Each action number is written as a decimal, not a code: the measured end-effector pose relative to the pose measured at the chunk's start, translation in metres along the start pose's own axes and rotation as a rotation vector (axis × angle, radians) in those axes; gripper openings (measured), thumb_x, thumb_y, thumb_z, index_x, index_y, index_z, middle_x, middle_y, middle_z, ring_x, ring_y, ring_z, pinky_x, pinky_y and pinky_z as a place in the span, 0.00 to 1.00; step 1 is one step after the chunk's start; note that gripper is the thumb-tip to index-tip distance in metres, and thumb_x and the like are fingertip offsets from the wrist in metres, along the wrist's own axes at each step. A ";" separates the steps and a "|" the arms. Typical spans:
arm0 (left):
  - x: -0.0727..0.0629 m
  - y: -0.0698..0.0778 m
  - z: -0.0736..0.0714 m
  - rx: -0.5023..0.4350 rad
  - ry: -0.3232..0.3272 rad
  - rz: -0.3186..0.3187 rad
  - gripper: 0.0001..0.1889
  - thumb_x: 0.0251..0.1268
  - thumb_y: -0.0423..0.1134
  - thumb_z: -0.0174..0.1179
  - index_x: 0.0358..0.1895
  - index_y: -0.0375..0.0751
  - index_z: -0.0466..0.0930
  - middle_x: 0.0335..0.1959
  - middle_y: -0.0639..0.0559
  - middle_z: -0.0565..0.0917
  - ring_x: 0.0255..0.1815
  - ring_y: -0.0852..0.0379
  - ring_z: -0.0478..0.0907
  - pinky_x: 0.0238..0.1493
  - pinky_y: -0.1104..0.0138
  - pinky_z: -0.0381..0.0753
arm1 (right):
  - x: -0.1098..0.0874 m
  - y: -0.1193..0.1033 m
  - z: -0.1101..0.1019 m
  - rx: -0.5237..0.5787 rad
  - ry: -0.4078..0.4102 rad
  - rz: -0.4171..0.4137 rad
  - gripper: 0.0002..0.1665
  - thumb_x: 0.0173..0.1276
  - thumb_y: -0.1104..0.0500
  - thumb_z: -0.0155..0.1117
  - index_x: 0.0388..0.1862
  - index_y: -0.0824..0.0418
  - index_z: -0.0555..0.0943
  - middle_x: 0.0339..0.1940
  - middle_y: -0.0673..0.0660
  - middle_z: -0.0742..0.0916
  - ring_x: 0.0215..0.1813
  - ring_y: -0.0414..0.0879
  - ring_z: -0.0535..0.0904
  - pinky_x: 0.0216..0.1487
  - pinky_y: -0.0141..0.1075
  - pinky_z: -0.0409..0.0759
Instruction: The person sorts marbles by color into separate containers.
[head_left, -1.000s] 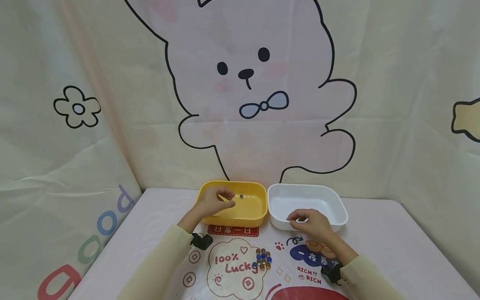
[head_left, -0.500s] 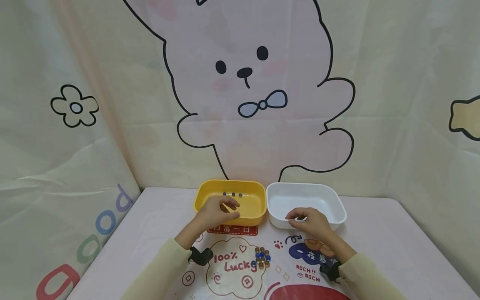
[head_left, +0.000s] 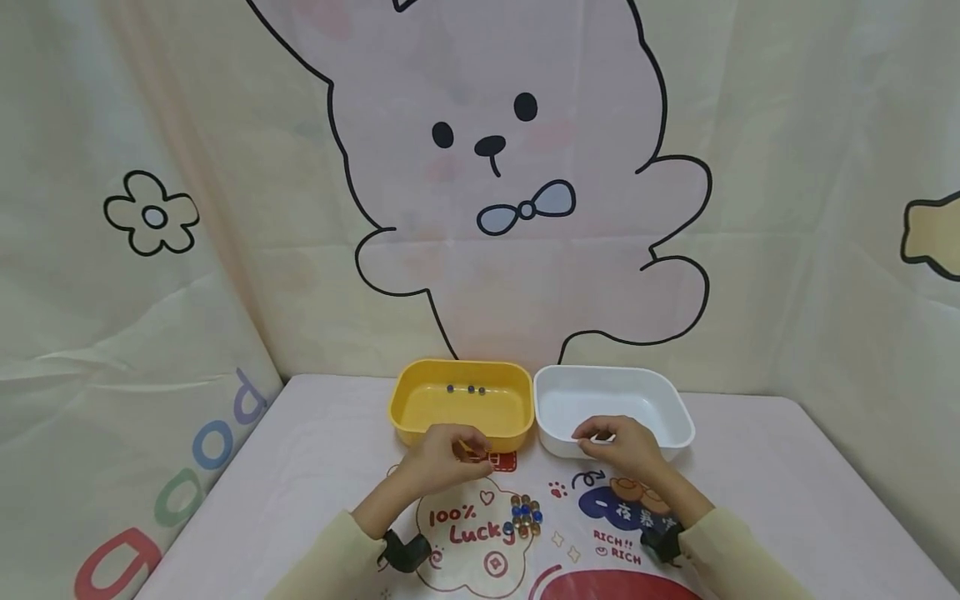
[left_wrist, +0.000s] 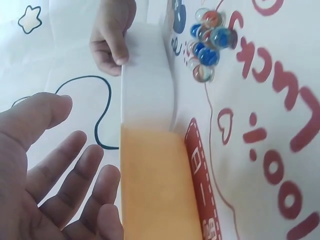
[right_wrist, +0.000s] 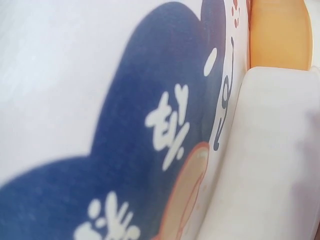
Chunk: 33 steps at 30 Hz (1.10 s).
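Note:
In the head view my left hand (head_left: 441, 458) hovers in front of the yellow tray (head_left: 396, 408), fingers apart and slightly bent. The left wrist view shows nothing between its fingers (left_wrist: 95, 160). Three small dark blue marbles (head_left: 471, 389) lie along the far side of the yellow tray's floor. My right hand (head_left: 622, 443) stays at the front rim of the white tray (head_left: 678, 425), fingers loosely curled and the thumb by the rim. No object shows in it. Nearer me, a tight cluster of glass marbles (head_left: 525, 515), amber and blue, sits on the table mat.
Both trays stand side by side at the back of the table (head_left: 780, 467), against a cloth backdrop (head_left: 787, 317) with a drawn animal. Printed words and pictures cover the mat. Each wrist wears a dark camera strap (head_left: 405, 552).
My left hand has pulled back from over the yellow tray toward me. One marble showed in that tray at first, then three came into view. The right hand has stayed put.

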<state>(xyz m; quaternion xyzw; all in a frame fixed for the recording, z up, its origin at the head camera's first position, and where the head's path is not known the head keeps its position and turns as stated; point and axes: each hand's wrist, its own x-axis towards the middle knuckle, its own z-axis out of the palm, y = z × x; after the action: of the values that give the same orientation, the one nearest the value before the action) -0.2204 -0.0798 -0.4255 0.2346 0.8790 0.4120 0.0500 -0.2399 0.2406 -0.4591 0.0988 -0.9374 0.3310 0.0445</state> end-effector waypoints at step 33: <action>-0.023 0.000 0.044 -0.023 -0.252 -0.093 0.08 0.46 0.45 0.73 0.31 0.57 0.85 0.23 0.65 0.81 0.24 0.65 0.75 0.26 0.71 0.71 | 0.000 0.000 -0.001 -0.004 0.001 -0.007 0.05 0.60 0.52 0.69 0.36 0.43 0.86 0.37 0.44 0.87 0.42 0.42 0.78 0.44 0.37 0.77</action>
<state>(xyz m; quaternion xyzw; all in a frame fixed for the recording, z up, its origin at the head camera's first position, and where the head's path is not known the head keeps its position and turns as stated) -0.1880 -0.0595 -0.4566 0.2428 0.8710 0.3865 0.1820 -0.2397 0.2411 -0.4582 0.1019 -0.9377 0.3289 0.0464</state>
